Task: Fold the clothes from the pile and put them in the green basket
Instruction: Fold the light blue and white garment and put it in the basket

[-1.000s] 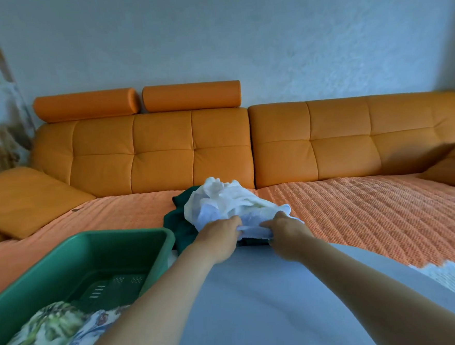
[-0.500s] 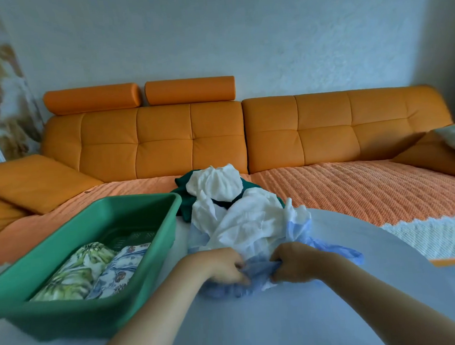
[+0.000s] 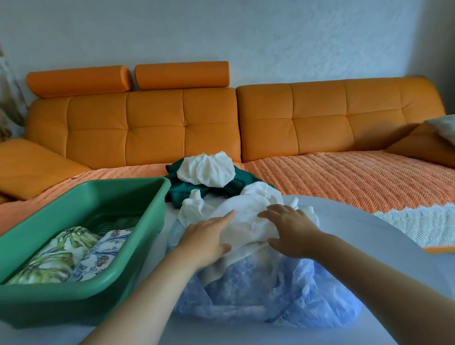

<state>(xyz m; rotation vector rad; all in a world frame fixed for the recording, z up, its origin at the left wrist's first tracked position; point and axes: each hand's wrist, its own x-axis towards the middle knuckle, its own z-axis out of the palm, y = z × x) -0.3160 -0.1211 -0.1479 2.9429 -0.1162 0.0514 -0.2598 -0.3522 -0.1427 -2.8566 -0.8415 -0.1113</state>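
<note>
I have the left hand (image 3: pixel 208 239) and the right hand (image 3: pixel 292 228) side by side, palms down and fingers fairly straight, pressing on the white upper part of a white and pale-blue garment (image 3: pixel 255 283). Neither hand grips anything; the left thumb touches a fold's edge, though I cannot tell if it is tucked under.

The garment lies bunched on the round grey table (image 3: pixel 374 248), its blue part nearest me and its white part under the palms. I judge this to be the start of folding: the piece is on the working surface but not yet flat. Next I would need to find its edges, spread it out towards both sides and smooth the wrinkles before making a first fold; the thin cloth looks likely to bunch again.

Just left of the garment stands the green basket (image 3: pixel 94 289), holding two folded prints (image 3: pixel 73 254). Beyond my hands, the pile (image 3: pixel 207 173) remains at the table's far edge: a crumpled white piece on a dark green one. Behind it runs the orange sofa (image 3: pixel 324 111).
</note>
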